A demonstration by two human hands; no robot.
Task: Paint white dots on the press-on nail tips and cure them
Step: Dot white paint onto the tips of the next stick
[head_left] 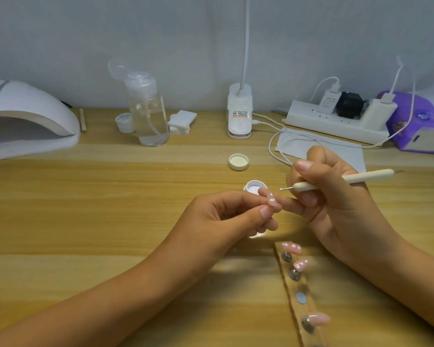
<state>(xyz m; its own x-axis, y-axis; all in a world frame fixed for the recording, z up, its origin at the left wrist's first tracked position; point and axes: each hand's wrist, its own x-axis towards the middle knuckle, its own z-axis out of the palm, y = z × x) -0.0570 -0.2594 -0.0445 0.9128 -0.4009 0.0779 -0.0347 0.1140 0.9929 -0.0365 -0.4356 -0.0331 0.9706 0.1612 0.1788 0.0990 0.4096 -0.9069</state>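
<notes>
My left hand (238,214) pinches a pale pink nail tip (271,198) between thumb and fingers, above the table's middle. White dots show on it. My right hand (336,194) grips a cream dotting pen (341,180) like a pencil; its small metal ball tip (282,189) hovers just right of the nail tip, not touching. A little finger of the right hand rests against the left fingers. Behind the left fingers sits an open white paint pot (253,187). A clear holder strip (298,296) at lower right carries two dotted tips (292,247) and one plain tip (320,318).
The white curing lamp (28,121) stands at the far left. A clear pump bottle (148,113), small jar (124,122), cotton pads (182,121), desk lamp base (239,116), loose pot lid (238,162), power strip (336,121) with cables, a white cloth (298,146) and a purple box (419,123) line the back.
</notes>
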